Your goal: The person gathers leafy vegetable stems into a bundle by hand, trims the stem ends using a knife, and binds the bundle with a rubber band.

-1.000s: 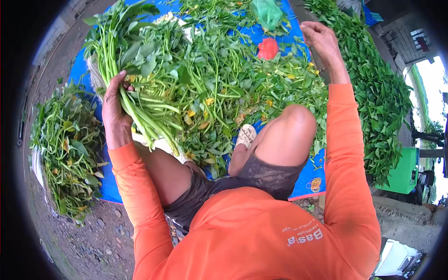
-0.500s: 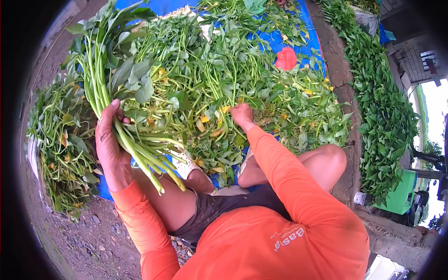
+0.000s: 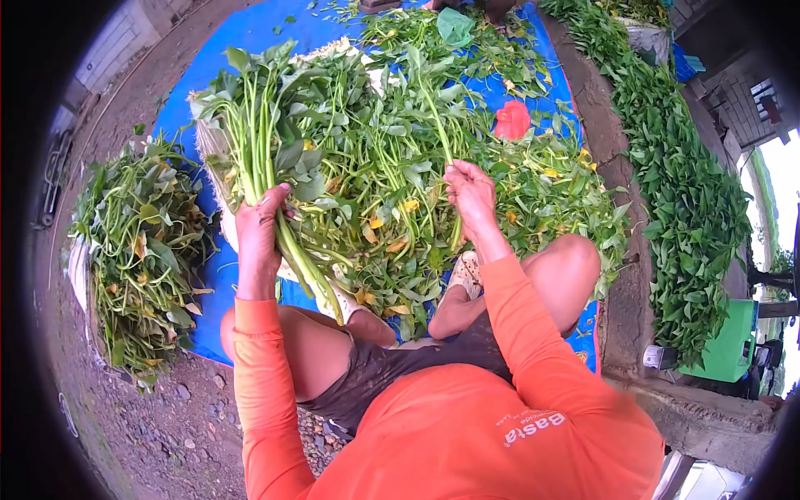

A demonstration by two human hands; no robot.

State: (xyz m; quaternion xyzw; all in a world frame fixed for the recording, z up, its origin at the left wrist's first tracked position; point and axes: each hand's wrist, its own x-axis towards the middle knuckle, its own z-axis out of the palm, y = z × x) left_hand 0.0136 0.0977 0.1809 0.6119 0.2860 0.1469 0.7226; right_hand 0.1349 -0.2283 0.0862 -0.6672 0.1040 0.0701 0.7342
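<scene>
My left hand [image 3: 259, 223] is closed round a thick bunch of leafy green stems [image 3: 252, 142], leaves upward and cut ends hanging over my thigh. To its right, my right hand [image 3: 472, 193] pinches a single leafy green stem [image 3: 435, 112], which stands up from my fingers with its lower end below them. Between and beyond both hands spreads a large heap of loose leafy stems [image 3: 375, 158], dotted with yellow leaves, in front of my feet.
A blue tarp [image 3: 242, 42] lies under the heap. Another pile of greens [image 3: 142, 258] stands at left on gravel [image 3: 192, 425]. A red plastic piece [image 3: 512, 121] and a green plastic bag [image 3: 455, 28] lie farther back. Along a concrete ledge at right are leafy bunches [image 3: 683, 192] and a green container [image 3: 729, 342].
My right hand has risen from the heap, lifting a stem. My left hand, still gripping the bunch, has moved right, and the bunch is more upright.
</scene>
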